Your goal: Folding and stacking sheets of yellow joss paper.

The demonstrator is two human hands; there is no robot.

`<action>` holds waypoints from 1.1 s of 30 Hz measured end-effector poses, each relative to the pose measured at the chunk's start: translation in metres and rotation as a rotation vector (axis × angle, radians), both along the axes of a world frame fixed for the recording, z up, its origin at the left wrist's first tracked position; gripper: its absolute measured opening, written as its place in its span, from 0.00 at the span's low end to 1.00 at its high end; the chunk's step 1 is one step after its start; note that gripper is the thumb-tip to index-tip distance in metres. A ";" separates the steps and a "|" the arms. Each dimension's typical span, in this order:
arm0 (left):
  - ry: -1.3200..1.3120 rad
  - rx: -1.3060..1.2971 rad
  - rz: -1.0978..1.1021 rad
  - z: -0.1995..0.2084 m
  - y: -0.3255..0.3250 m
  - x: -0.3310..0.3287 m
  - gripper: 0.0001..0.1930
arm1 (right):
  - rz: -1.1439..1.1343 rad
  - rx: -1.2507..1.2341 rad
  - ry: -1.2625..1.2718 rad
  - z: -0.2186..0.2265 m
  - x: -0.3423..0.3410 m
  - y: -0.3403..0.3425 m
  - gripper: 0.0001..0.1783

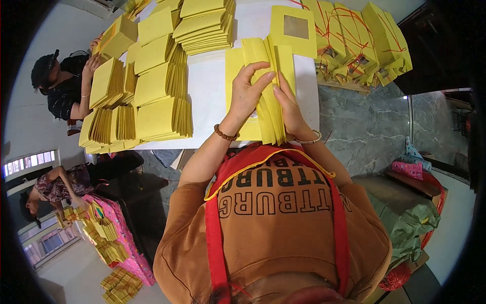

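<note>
A bundle of yellow paper envelopes (271, 109) stands on edge on the white table (212, 86) in front of me. My left hand (248, 91), with a bead bracelet at the wrist, grips the bundle's left side, fingers curled over the top edges. My right hand (287, 104), with a thin bangle, presses against its right side, thumb on the edges. One flat yellow envelope with a square window (293, 28) lies just beyond the bundle.
Several stacks of yellow envelopes (157, 96) fill the table's left half. Bundles tied with red string (359, 45) sit at the far right. A person (66, 86) handles stacks at the left edge; another (55, 187) works lower left by a pink-covered table (114, 228). Grey marble floor lies to the right.
</note>
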State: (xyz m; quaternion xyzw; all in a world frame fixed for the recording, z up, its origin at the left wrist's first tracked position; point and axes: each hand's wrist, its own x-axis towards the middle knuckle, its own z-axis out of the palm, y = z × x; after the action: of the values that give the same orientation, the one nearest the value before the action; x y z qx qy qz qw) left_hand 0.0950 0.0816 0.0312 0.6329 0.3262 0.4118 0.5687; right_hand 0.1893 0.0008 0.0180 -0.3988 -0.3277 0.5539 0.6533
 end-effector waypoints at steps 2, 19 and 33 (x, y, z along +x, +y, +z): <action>0.021 -0.039 0.004 -0.001 0.000 -0.001 0.11 | -0.004 0.004 0.041 -0.001 0.002 0.000 0.30; -0.053 -0.208 -0.013 0.003 0.001 -0.008 0.02 | -0.067 -0.136 -0.035 0.034 0.013 -0.012 0.33; -0.197 -0.239 -0.174 0.016 0.006 -0.013 0.32 | -0.020 -0.137 -0.103 0.022 0.024 0.002 0.22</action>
State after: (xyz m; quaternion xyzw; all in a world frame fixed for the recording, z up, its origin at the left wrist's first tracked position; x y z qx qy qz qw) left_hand 0.0818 0.0875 0.0471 0.5432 0.2593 0.3792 0.7027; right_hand 0.2133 0.0024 0.0396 -0.4740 -0.3181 0.5473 0.6121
